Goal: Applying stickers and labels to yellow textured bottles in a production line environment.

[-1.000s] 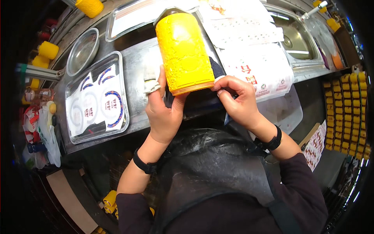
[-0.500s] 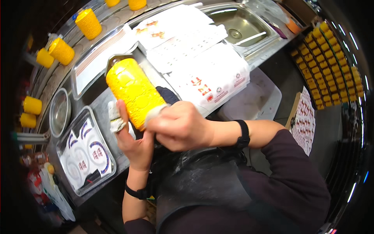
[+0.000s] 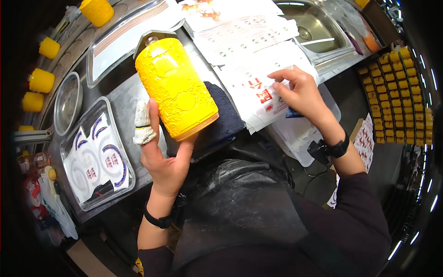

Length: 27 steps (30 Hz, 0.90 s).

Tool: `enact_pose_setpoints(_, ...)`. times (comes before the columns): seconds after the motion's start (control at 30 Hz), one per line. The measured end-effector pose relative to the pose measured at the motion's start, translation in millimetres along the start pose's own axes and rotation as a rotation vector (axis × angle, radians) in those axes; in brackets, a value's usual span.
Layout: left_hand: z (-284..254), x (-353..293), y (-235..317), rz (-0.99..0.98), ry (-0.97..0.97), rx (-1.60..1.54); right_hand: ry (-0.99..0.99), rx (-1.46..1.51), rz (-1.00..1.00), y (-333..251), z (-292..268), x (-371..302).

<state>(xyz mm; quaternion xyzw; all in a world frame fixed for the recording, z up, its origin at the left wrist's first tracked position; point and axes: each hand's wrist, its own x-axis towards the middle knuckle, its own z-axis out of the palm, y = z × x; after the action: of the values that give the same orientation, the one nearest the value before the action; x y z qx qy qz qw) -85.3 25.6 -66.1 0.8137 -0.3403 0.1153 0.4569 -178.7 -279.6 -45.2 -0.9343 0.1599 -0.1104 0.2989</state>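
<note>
A bright yellow bottle point(image 3: 177, 87) with an embossed surface is in my left hand point(image 3: 166, 161), its base toward me and its neck away. My left thumb and fingers support its lower end, and a white wrap with a dark band point(image 3: 144, 122) covers one finger. Beneath the bottle, a folded navy cloth point(image 3: 225, 111) lies on the worktop. To the right, my right hand point(image 3: 300, 92) hovers over white printed sheets point(image 3: 249, 69), thumb and forefinger apart, beside red printed marks point(image 3: 260, 90). I see nothing in it.
A steel tray point(image 3: 131, 184) of decals and a metal bowl point(image 3: 69, 104) stand left. Another tray point(image 3: 94, 71) lies beyond. Yellow containers point(image 3: 41, 81) line the far left. At the upper right are a sink point(image 3: 323, 30) and stacked yellow pieces point(image 3: 397, 97); a white bin point(image 3: 300, 145) sits below.
My right hand has left the bottle's base and moved right, over the sheets. The pale material at its fingers is out of sight. My left hand still holds the bottle, and the view has shifted.
</note>
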Motion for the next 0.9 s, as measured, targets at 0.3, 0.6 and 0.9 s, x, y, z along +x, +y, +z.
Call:
enact_pose_setpoints(0.3,3,-3,-4,-0.047,-0.036,-0.056,-0.202,-0.254,-0.079,0,8,6)
enact_pose_setpoints(0.6,6,-5,-8,-0.012,0.018,-0.015,-0.171,-0.225,-0.075,0,11,3)
enact_pose_setpoints(0.9,12,-6,-9,-0.043,0.053,-0.107,-0.009,-0.02,-0.046,5,13,-4)
